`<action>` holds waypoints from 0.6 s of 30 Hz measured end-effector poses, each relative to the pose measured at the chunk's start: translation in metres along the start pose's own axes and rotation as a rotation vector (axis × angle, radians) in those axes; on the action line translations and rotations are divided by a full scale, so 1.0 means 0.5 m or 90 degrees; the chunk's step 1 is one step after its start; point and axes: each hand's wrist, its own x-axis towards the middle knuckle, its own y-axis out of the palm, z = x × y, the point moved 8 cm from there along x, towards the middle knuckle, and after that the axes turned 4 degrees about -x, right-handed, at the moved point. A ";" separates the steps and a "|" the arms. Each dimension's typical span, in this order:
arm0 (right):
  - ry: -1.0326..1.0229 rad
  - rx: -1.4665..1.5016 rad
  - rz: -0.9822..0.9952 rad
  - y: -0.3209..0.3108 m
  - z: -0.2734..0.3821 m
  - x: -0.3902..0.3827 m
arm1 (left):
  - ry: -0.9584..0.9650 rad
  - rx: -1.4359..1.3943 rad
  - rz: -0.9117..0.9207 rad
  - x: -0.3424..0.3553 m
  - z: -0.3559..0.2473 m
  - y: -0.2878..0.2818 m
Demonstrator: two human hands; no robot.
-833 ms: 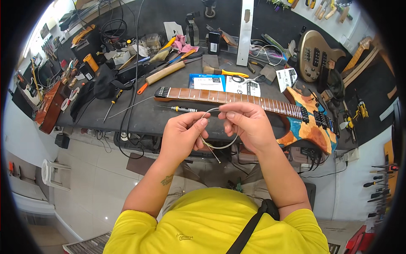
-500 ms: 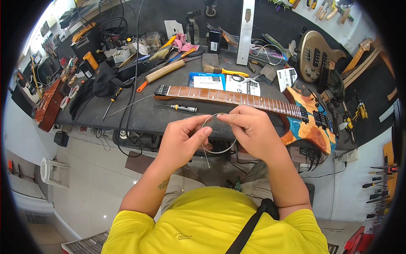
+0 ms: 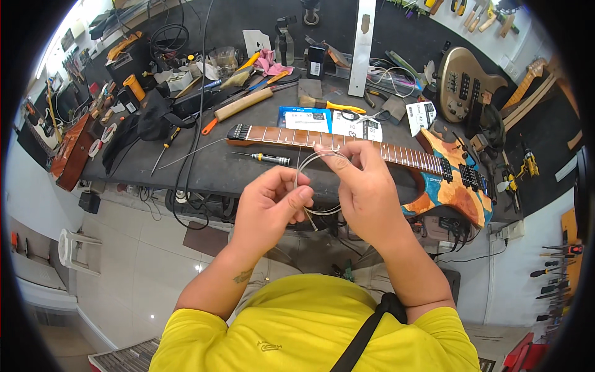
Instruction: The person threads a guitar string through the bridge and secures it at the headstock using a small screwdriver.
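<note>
My left hand (image 3: 271, 201) is closed on the left side of a thin coiled metal string (image 3: 324, 212), with a short loose end hanging below it. My right hand (image 3: 361, 180) pinches the top of the coil, higher up and to the right. Just behind my hands lies an electric guitar (image 3: 446, 191) with a wood and turquoise body, its fretted neck (image 3: 288, 136) running left to the headstock. A long loose string (image 3: 195, 152) trails left from the headstock. A small silver-and-black screwdriver (image 3: 266, 157) lies below the neck, near my left hand.
The dark workbench (image 3: 136, 180) holds paper packets (image 3: 307, 121), a wooden-handled tool (image 3: 243, 104), scissors (image 3: 365, 117), cables and a black bag (image 3: 145, 118). A white upright post (image 3: 359, 49) stands at the back, a gold guitar (image 3: 465, 87) at the right, a white stool (image 3: 79, 252) lower left.
My right hand has risen and the top of the coil with it, now overlapping the guitar neck. My left hand has stayed roughly in place, its fingers slightly shifted on the string.
</note>
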 end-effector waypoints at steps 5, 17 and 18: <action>0.141 0.258 -0.011 0.026 -0.055 -0.030 | -0.010 -0.129 -0.052 0.013 0.018 -0.025; 0.375 0.857 0.164 0.090 -0.079 -0.042 | 0.031 -0.043 0.039 0.014 0.024 -0.015; 0.321 0.831 0.160 0.082 -0.074 -0.039 | -0.015 -0.061 0.042 0.015 0.033 -0.017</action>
